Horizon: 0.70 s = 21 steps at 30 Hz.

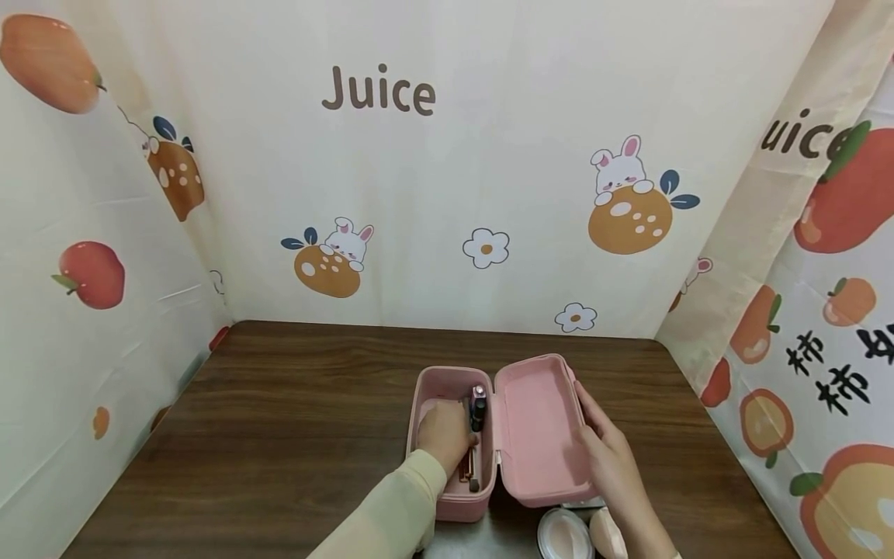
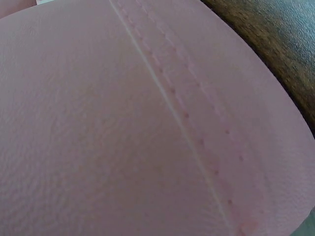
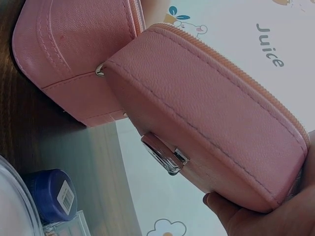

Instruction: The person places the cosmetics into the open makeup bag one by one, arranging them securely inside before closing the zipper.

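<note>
A pink zippered cosmetic case (image 1: 461, 508) stands open on the table, its lid (image 1: 541, 435) swung out to the right. My left hand (image 1: 445, 435) reaches down inside the case; its fingers are mostly hidden, and what they touch is not visible. Beside that hand lie dark makeup tubes (image 1: 478, 407) and a makeup brush (image 1: 473, 477). My right hand (image 1: 609, 454) grips the lid's outer right edge, thumb on one side and fingers on the other. Stitched pink leather (image 2: 108, 123) of the case fills the left wrist view. A metal-trimmed clasp (image 3: 165, 155) shows on the lid.
In front of the lid are a round clear-lidded container (image 1: 564, 536) and a beige round item (image 1: 606, 534). A dark blue jar (image 3: 51, 195) with a barcode stands near a clear case (image 3: 71, 226). Printed curtains (image 1: 419, 178) border the brown wooden table (image 1: 293, 419).
</note>
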Motion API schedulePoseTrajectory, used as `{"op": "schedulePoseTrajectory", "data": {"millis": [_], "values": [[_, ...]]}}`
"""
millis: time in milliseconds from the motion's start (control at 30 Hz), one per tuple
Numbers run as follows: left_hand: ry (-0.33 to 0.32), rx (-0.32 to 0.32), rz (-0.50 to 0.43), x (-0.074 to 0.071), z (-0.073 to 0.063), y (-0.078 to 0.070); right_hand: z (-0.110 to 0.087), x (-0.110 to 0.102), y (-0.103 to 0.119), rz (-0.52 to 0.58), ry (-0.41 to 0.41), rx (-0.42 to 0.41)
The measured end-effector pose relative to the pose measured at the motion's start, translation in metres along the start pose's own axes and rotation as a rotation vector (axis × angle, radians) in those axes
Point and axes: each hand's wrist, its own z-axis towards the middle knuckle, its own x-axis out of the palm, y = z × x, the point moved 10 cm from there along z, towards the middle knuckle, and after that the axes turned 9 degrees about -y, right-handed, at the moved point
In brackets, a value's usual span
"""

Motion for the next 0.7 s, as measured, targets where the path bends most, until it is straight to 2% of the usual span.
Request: {"op": "schedulePoseTrajectory", "data": {"millis": [233,500,700], "values": [[-0.017,0.014,0.0,-0.001,0.001,0.001,0.0,0.001,0.003,0.026,0.009,-0.019],[-0.076,0.003,0.002,-0.009,0.003,0.003,-0.001,0.001,0.004,0.021,0.006,-0.026],[-0.122,0.026,0.02,-0.016,0.004,0.0,0.0,-0.001,0.002,-0.01,-0.01,-0.015]]}}
